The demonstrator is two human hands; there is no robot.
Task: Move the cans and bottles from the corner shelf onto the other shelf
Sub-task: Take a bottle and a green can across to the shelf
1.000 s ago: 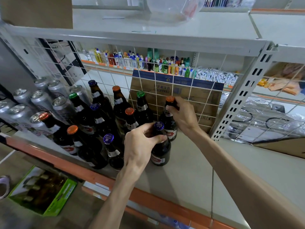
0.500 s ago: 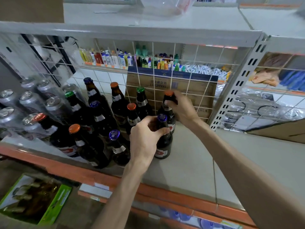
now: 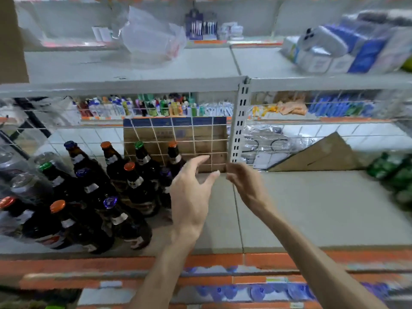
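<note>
Letting go of the bottles (image 3: 138,188), left hand (image 3: 191,197) and right hand (image 3: 245,186) have drawn back, each grip slack and empty, presumably to fetch more.

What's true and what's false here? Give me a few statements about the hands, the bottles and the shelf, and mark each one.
1. Neither the left hand nor the right hand holds anything. True.
2. The dark bottles stand to the right of both hands. False: they stand to the left of them.
3. A cardboard box sits behind the wire grid. True.
4. Every bottle cap is orange. False: there is an orange cap, but also a green cap and a blue cap.
</note>
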